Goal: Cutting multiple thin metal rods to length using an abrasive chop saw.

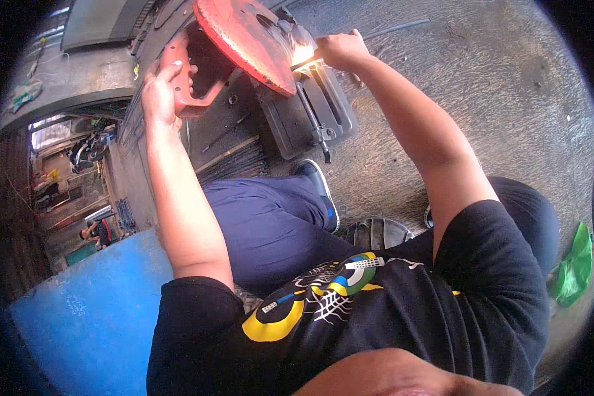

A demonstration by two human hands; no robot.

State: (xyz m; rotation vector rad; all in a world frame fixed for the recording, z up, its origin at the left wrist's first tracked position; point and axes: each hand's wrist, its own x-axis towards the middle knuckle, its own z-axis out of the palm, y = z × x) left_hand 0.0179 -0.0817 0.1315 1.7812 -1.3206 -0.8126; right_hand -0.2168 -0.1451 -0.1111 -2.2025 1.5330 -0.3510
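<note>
My left hand (160, 96) is wrapped round the red handle (185, 79) of a chop saw. The saw's worn red blade guard (244, 39) tilts over a dark base (287, 129) on the floor. To the right of the guard, my right hand (343, 51) is closed on a thin metal bar (307, 63). A bright orange-white glow of sparks (302, 54) shows beside its fingers, where the guard and the glare hide the blade's edge. A clamp screw (315, 115) with a small crank runs along the base towards me.
A grey rod (396, 28) extends beyond my right hand. Dark bars (234, 158) lie left of the base, near my shoe (320, 191). A blue panel (92, 317) stands at lower left, a green plastic bag (574, 267) at right. Another person (99, 231) is far off left.
</note>
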